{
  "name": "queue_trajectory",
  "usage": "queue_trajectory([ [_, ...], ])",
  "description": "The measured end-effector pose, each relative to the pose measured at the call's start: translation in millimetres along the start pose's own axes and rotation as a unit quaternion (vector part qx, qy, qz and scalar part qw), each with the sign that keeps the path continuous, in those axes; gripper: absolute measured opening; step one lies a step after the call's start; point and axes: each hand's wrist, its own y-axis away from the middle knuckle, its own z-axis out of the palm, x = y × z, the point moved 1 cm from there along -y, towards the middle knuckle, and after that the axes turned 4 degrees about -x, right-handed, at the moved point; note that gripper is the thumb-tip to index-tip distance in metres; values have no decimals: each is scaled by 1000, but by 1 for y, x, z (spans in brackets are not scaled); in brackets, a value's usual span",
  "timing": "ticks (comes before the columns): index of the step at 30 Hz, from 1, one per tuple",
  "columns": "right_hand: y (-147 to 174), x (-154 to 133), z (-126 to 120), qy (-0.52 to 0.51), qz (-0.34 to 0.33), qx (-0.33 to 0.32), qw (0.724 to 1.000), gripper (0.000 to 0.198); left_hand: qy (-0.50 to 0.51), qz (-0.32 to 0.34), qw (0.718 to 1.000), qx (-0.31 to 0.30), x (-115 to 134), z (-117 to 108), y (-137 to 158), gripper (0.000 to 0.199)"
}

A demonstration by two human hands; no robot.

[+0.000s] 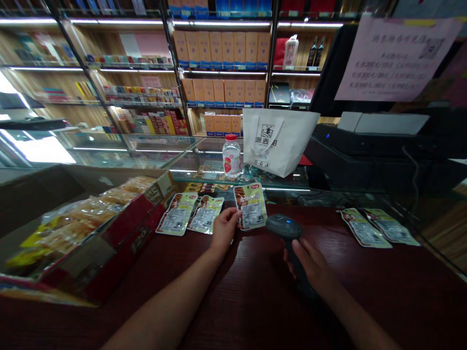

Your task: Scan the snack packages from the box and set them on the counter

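Between thumb and fingers, my left hand (225, 227) pinches the lower left edge of a snack packet (254, 209), its printed back facing me. My right hand (310, 260) is wrapped around the handle of a dark barcode scanner (284, 226). A small blue light shows on the scanner's head, which is just right of the held packet. Two similar snack packets, one (177, 214) beside another (206, 214), lie to the left of my left hand. Farther right on the counter lie two more, a nearer packet (365, 228) and a farther packet (392, 226).
An open carton (127, 238) of wrapped food stands at the left. Behind the packets are a red-capped bottle (231, 158) and a white bag (280, 141) on the glass case. A dark monitor (337, 68) with a paper notice (396, 61) rises at the right, above a trailing cable (416, 170).
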Motion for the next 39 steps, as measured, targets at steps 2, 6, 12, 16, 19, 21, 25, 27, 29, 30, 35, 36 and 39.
queue_trajectory([
  [2, 1, 2, 4, 28, -6, -10, 1000, 50, -5, 3, 1000, 2, 0, 0, 0, 25],
  [6, 1, 7, 4, 44, -19, -23, 999, 50, -2, -3, 1000, 11, -1, -1, -1, 25],
  [12, 2, 6, 3, 48, -33, -20, 998, 47, 16, -2, 1000, 6, -4, 0, -2, 27],
  [16, 1, 7, 3, 51, -37, -29, 998, 46, 10, -2, 1000, 10, -1, 1, -1, 27],
  [19, 0, 8, 2, 51, -40, -34, 997, 46, -7, 3, 1000, 21, 1, 1, 0, 26],
  [21, 1, 7, 2, 52, -38, -30, 997, 46, -10, 2, 1000, 18, 1, 0, 0, 27],
  [25, 2, 4, 2, 58, -26, -29, 998, 46, -2, -2, 1000, 4, -4, 0, -1, 33],
  [27, 3, 4, 2, 50, -23, -28, 998, 47, 1, -1, 1000, 5, -5, 1, 0, 33],
  [29, 2, 5, 1, 42, -21, -24, 999, 48, 3, -2, 1000, 15, -3, -1, -1, 32],
  [30, 2, 6, 0, 42, -17, -23, 999, 48, 2, -3, 1000, 22, 0, -4, -2, 31],
  [35, -2, 8, -1, 46, -7, -15, 999, 52, -89, -1, 994, 59, 29, -51, -19, 30],
  [36, -3, 9, -1, 41, -6, -12, 999, 52, -120, -4, 991, 62, 35, -65, -24, 29],
  [39, -7, 12, -1, 28, -1, 0, 1000, 54, -230, -41, 971, 52, 47, -104, -37, 25],
])
